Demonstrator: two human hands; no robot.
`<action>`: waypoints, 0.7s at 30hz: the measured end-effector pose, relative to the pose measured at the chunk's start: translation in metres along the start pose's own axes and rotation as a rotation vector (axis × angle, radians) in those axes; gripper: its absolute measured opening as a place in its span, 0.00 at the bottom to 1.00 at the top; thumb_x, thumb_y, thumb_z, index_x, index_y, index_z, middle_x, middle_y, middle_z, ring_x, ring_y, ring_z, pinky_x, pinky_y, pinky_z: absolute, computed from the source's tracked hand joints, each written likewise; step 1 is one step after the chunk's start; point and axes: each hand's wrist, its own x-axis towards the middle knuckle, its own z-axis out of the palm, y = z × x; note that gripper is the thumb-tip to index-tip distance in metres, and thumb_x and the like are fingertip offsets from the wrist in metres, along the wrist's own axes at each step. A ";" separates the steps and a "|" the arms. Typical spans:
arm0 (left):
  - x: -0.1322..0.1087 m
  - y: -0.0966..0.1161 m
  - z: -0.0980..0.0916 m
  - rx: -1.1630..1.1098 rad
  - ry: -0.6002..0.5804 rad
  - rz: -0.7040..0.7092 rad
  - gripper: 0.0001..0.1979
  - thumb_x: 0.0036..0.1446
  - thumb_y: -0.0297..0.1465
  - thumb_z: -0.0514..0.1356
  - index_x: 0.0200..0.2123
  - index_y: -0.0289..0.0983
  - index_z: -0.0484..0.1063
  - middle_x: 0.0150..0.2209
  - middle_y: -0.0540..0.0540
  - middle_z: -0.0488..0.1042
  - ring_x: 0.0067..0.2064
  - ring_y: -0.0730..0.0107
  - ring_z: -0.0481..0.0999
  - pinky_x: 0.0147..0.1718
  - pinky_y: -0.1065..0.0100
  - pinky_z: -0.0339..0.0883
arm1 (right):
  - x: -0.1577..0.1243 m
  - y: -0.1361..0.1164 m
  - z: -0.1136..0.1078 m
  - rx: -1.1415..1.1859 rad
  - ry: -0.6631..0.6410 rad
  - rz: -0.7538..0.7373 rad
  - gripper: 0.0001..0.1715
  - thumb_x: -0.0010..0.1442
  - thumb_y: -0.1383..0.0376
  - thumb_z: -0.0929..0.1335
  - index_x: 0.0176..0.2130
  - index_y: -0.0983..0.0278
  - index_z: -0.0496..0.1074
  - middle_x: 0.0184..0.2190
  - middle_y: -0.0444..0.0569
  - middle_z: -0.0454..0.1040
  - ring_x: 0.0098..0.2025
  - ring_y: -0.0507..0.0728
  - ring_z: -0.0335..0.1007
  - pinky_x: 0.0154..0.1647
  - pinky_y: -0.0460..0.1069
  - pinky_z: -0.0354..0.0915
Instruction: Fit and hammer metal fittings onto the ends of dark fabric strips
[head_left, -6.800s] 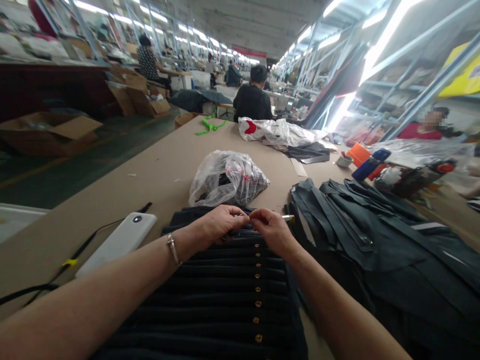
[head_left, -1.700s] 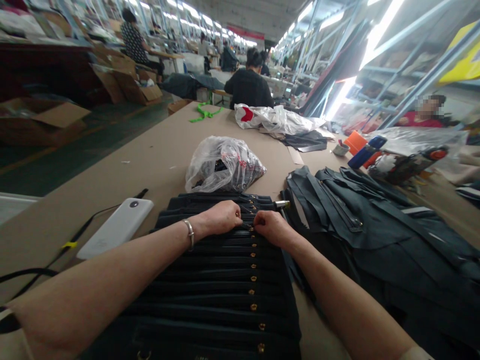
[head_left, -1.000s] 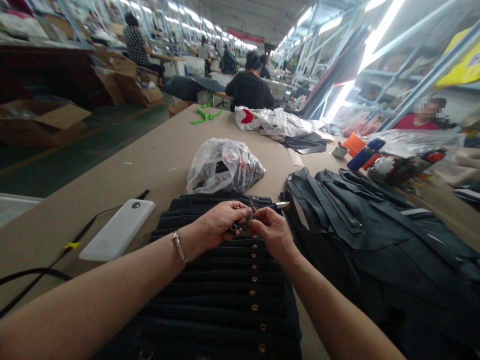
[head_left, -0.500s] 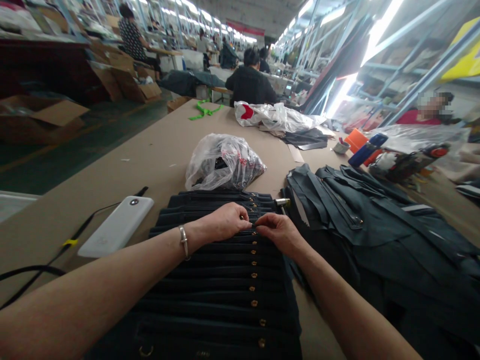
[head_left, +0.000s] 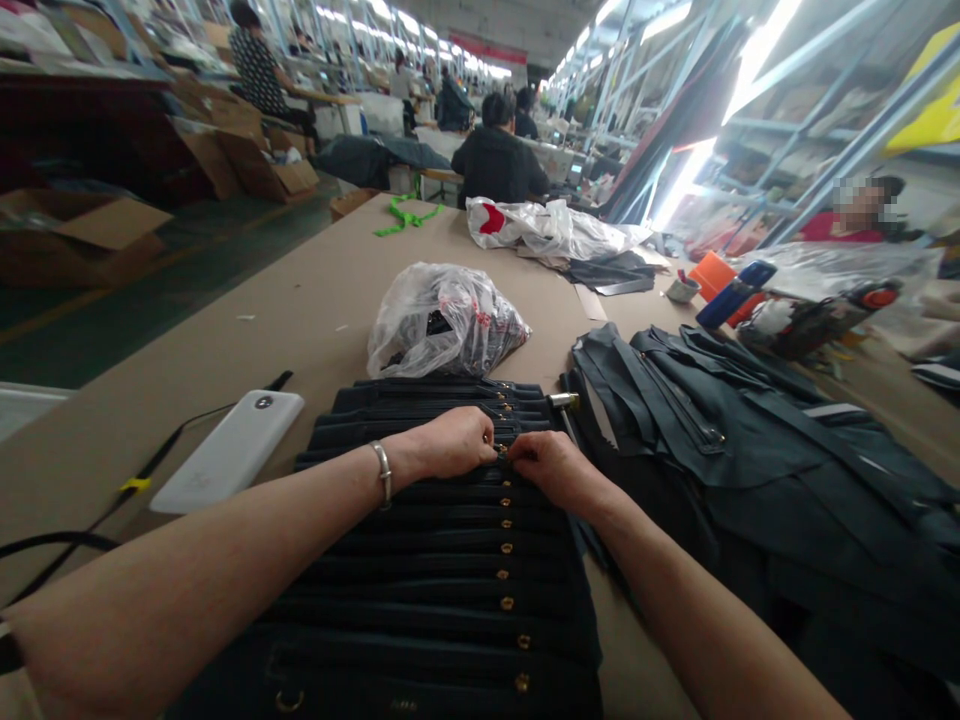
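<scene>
Long brown-topped worktable (head_left: 315,300) running toward 12 o'clock. Dark green floor (head_left: 187,270) at 10, open cardboard boxes (head_left: 90,235) along it. Rows of tube lights (head_left: 409,20) at 11 to 12. Grey steel racking (head_left: 870,147) at 2, daylight glare (head_left: 679,185) at 1. Seated person (head_left: 495,160) at 12, back turned.

1. The stacked strips (head_left: 420,570) under the left hand (head_left: 454,443) and right hand (head_left: 551,465) are shown plain black, with one row of gold studs (head_left: 507,547).
2. A silver bracelet (head_left: 383,472) is worn behind the left hand.
3. A white power bank (head_left: 229,450) is seen left of the left hand.
4. A clear bag (head_left: 442,320) with red print is seen beyond both hands.
5. A charcoal fabric pile (head_left: 750,440) is seen right of the right hand.
</scene>
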 end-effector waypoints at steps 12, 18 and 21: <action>0.000 -0.007 0.004 0.053 0.031 0.003 0.08 0.44 0.32 0.57 0.26 0.36 0.75 0.23 0.48 0.74 0.26 0.71 0.68 0.26 0.71 0.57 | 0.011 -0.003 0.003 -0.077 -0.014 0.084 0.07 0.44 0.73 0.65 0.26 0.63 0.71 0.23 0.41 0.71 0.27 0.50 0.64 0.27 0.43 0.54; -0.010 -0.021 -0.005 -0.009 0.064 0.000 0.09 0.44 0.34 0.57 0.26 0.35 0.74 0.24 0.49 0.74 0.27 0.71 0.69 0.28 0.71 0.59 | 0.004 -0.005 -0.001 -0.057 0.055 0.053 0.03 0.48 0.70 0.66 0.25 0.63 0.69 0.22 0.40 0.70 0.26 0.50 0.63 0.26 0.44 0.54; -0.017 -0.023 -0.006 -0.099 0.085 0.055 0.13 0.44 0.37 0.58 0.32 0.36 0.74 0.29 0.50 0.75 0.30 0.70 0.70 0.30 0.72 0.60 | -0.002 -0.019 -0.001 0.080 0.177 0.006 0.05 0.53 0.68 0.65 0.29 0.63 0.71 0.23 0.41 0.70 0.27 0.50 0.64 0.29 0.44 0.57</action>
